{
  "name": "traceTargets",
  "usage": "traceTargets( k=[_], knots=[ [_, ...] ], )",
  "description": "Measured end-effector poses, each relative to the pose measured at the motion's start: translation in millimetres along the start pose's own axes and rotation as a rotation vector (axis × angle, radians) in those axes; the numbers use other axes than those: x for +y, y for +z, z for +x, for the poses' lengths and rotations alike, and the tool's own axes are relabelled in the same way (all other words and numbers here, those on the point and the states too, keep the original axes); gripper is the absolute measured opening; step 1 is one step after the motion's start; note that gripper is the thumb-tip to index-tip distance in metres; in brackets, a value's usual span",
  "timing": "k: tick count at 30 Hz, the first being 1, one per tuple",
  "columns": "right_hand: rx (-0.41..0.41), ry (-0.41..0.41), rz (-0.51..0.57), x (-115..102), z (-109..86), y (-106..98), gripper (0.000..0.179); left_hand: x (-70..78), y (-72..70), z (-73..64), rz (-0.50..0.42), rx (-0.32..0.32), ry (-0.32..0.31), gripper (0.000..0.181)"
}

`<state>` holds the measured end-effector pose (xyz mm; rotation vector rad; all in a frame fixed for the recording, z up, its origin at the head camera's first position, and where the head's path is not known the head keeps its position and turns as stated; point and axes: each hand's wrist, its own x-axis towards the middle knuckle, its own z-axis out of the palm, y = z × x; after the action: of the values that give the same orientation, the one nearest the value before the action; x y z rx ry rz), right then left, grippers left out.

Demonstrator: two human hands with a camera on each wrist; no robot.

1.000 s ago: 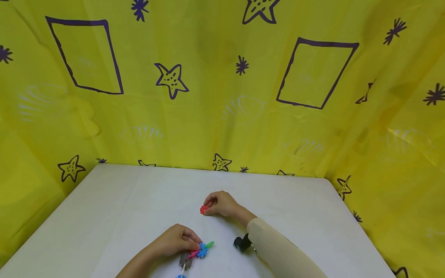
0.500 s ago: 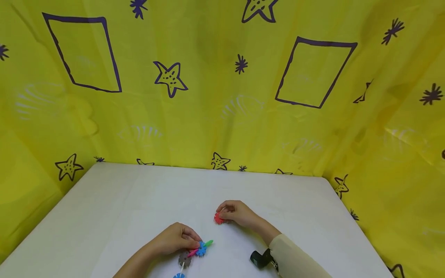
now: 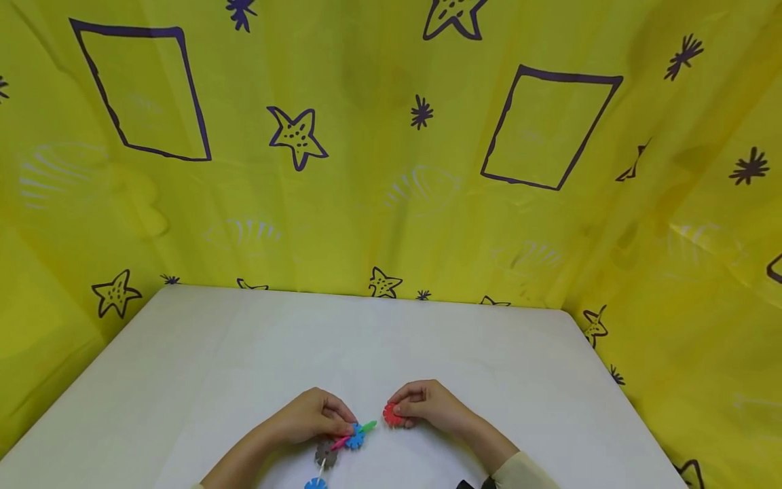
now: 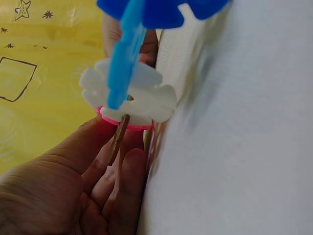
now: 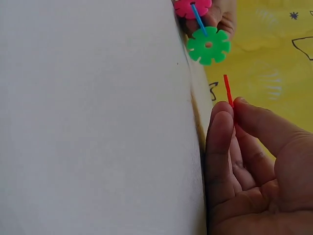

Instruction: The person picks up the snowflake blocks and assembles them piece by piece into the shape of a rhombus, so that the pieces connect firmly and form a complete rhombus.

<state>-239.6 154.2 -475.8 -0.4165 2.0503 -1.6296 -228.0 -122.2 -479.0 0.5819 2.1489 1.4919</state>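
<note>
In the head view, my left hand (image 3: 314,415) holds a chain of slotted snowflake discs, its thumb against a blue disc (image 3: 356,437). A green disc (image 5: 200,47) forms the chain's right end, beyond the pink disc (image 5: 187,10). Toward the front edge hang a brown-grey disc (image 3: 326,454) and another blue disc (image 3: 315,483). The left wrist view shows a white disc (image 4: 151,100) and a light blue one (image 4: 124,58) edge-on. Between thumb and fingers, my right hand (image 3: 434,407) pinches a loose red snowflake disc (image 3: 391,415), a short gap right of the green one.
Both hands are low over a white tabletop (image 3: 275,346). Yellow cloth (image 3: 360,217) with dark star and frame drawings surrounds it at the back and sides. Part of a black wrist device (image 3: 466,485) shows at the bottom edge, by the right sleeve (image 3: 522,472).
My right hand has brought the red disc nearer, toward the front and slightly right, level with the chain's green end. The left hand has stayed nearly still with the chain.
</note>
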Motion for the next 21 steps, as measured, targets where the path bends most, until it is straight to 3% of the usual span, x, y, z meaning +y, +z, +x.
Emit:
traceTargets(
  k=[9, 21],
  knots=[
    [0.033, -0.027, 0.006, 2, -6.2, 8, 0.023, 0.7, 2.6, 2.7, -0.024, -0.008, -0.022, 0.013],
    [0.026, -0.048, 0.012, 4, -3.6, 16, 0.023, 2.6, 2.5, 4.8, -0.003, -0.019, -0.001, 0.015]
  ],
)
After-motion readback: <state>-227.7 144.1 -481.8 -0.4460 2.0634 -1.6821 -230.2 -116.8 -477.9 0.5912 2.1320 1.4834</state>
